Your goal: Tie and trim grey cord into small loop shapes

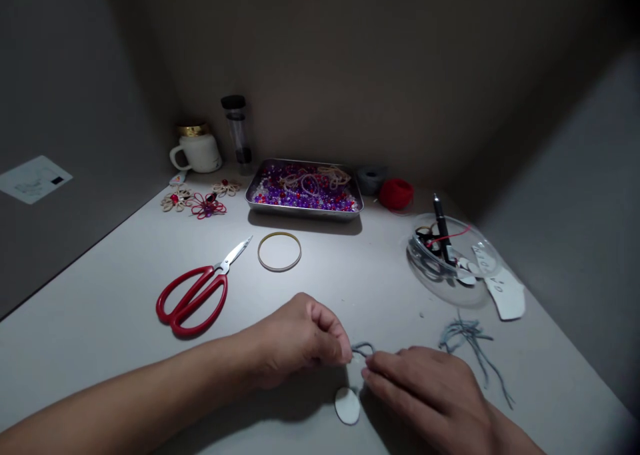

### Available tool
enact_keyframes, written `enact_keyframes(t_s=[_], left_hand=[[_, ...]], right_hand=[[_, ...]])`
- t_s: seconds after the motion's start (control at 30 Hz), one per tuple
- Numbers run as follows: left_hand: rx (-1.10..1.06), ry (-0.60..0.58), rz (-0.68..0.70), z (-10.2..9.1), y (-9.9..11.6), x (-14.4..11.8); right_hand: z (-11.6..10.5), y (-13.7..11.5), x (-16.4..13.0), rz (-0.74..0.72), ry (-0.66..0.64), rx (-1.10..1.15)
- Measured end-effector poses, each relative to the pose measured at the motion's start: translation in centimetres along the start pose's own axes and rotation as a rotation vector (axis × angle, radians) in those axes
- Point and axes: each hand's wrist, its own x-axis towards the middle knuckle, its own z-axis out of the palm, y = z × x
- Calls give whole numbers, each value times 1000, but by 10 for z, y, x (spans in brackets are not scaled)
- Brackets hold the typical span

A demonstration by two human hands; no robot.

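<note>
Scissors [193, 297]: red-handled, I see them lying closed on the table [100, 321], left of my hands.
Left hand [300, 338]: fingertips pinched on one end of the grey cord [363, 349].
Cord: a small loop between both hands, above the white oval piece [347, 405].
Right hand [425, 388]: fingers curled narrow, pinching the cord's other end.
Loose grey strands [470, 341]: right of my hands, near the glass bowl [453, 258].

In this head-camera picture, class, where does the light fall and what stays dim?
Head view: a bright pool lights the table around the rubber ring and bead tray; both hands sit in dimmer foreground; corners darken, edges bow.
</note>
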Motion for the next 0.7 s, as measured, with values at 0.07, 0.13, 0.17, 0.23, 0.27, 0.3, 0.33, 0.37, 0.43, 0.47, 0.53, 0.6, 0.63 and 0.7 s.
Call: enact_keyframes(t_s=[0.07, 0.13, 0.17, 0.23, 0.27, 0.3, 0.33, 0.37, 0.43, 0.47, 0.53, 0.6, 0.63, 0.7], left_hand=[[82, 73, 97, -1, 0, -2], [176, 130, 182, 1, -2, -3], [224, 148, 217, 2, -3, -4], [340, 174, 292, 6, -7, -4], [404, 185, 330, 8, -9, -5], [461, 192, 361, 9, -10, -5], [506, 197, 382, 10, -11, -5], [532, 197, 392, 11, -11, -5], [507, 179, 370, 12, -11, -4], [456, 153, 340, 12, -11, -4], [322, 80, 258, 10, -9, -3], [208, 11, 180, 9, -7, -3], [169, -7, 152, 9, -6, -3], [121, -15, 125, 9, -4, -3]], right_hand=[[1, -2, 3, 123, 139, 45], [3, -6, 9, 346, 297, 194], [3, -8, 13, 479, 360, 294], [4, -11, 20, 720, 402, 511], [5, -12, 22, 802, 390, 604], [5, -13, 24, 851, 366, 669], [6, -13, 25, 866, 338, 701], [6, -12, 25, 848, 309, 699], [8, -11, 24, 735, 267, 639], [8, -11, 24, 655, 255, 608], [9, -9, 21, 487, 252, 568], [10, -9, 19, 366, 269, 520], [10, -9, 17, 339, 284, 486], [10, -9, 15, 343, 319, 415]])
